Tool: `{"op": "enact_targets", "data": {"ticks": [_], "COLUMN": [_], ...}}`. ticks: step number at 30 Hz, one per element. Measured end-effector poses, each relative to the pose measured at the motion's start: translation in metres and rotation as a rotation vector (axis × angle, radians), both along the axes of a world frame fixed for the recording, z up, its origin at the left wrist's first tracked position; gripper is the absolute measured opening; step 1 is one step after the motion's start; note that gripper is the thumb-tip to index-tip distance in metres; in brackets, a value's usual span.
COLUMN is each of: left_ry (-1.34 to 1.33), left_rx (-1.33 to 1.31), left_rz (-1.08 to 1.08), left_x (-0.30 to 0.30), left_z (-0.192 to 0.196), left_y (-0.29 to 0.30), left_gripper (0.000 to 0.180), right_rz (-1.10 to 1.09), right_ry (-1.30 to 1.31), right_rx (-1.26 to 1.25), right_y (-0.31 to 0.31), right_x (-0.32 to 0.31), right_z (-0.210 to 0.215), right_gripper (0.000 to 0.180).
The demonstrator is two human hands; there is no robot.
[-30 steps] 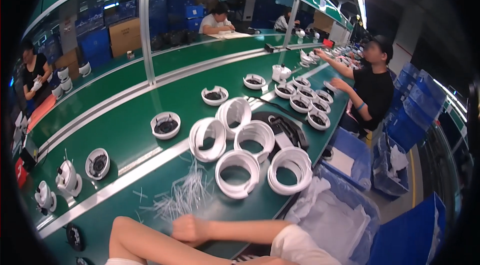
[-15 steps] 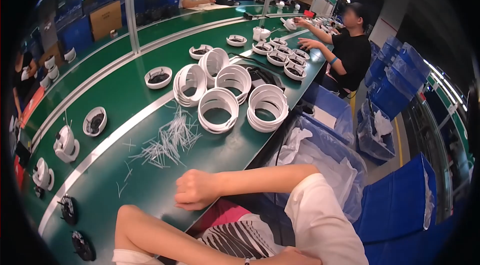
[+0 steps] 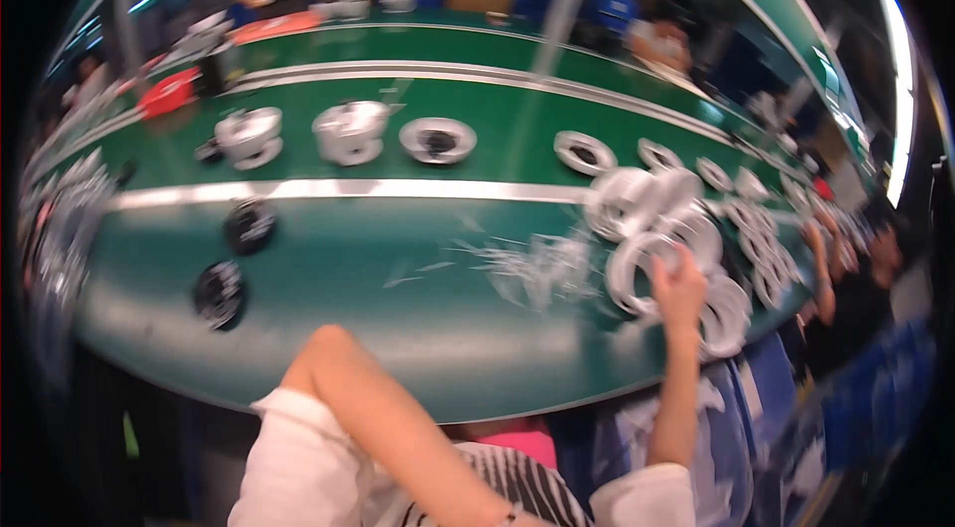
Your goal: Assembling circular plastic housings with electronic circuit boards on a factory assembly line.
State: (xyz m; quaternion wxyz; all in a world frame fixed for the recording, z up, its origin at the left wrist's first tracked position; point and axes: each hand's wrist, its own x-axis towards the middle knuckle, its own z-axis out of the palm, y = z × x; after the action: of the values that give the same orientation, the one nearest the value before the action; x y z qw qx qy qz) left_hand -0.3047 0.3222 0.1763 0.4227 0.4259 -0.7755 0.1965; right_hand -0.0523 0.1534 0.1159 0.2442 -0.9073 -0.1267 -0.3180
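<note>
My right hand (image 3: 681,286) is at the nearest stacks of white plastic rings (image 3: 629,273), its fingers against a ring's rim. Motion blur hides whether the fingers grip it. More white ring stacks (image 3: 622,201) stand just behind, and another stack (image 3: 724,316) is at the table's front edge. My left forearm (image 3: 398,418) is folded across my body, with the elbow over the table edge and a band at the wrist. The left hand itself falls below the lower edge of the picture. A loose heap of thin, clear-white strips (image 3: 542,268) lies left of the rings.
Two black round parts (image 3: 219,295) lie on the green table (image 3: 398,348) at left. White housings (image 3: 350,132) and shallow white bowls with dark centres (image 3: 438,141) line the far strip. Right of the rings are more bowls (image 3: 761,248) and a co-worker's arm (image 3: 824,278). Lined blue bins (image 3: 766,368) stand below.
The view has swung left. My right hand has gone from a closed fist over the table's near edge out to the white rings. The left arm stays folded, its hand now out of view.
</note>
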Motion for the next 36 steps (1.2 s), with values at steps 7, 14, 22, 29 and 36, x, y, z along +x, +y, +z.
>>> {"op": "enact_targets", "data": {"ticks": [7, 14, 22, 29, 36], "left_ry": [0.106, 0.132, 1.173, 1.022, 1.190], "left_rx": [-0.038, 0.194, 1.055, 0.782, 0.047], "left_rz": [0.895, 2.043, 2.355, 2.424, 1.807], "left_x": [0.047, 0.049, 0.088, 0.082, 0.148], "left_z": [-0.017, -0.029, -0.079, -0.069, -0.025], "left_y": [0.123, 0.284, 0.481, 0.499, 0.395], "left_gripper": [0.008, 0.005, 0.063, 0.049, 0.020], "right_rz": [0.182, 0.187, 0.184, 0.199, 0.718], "right_ry": [0.215, 0.259, 0.480, 0.076, -0.275], "right_rx": [0.104, 0.208, 0.166, 0.257, 0.088], "right_y": [0.002, 0.010, 0.029, 0.003, 0.072], "right_x": [0.045, 0.048, 0.048, -0.022, -0.076], "right_z": [-0.026, -0.026, -0.020, 0.045, 0.040], "right_gripper": [0.025, 0.016, 0.018, 0.048, 0.044]}}
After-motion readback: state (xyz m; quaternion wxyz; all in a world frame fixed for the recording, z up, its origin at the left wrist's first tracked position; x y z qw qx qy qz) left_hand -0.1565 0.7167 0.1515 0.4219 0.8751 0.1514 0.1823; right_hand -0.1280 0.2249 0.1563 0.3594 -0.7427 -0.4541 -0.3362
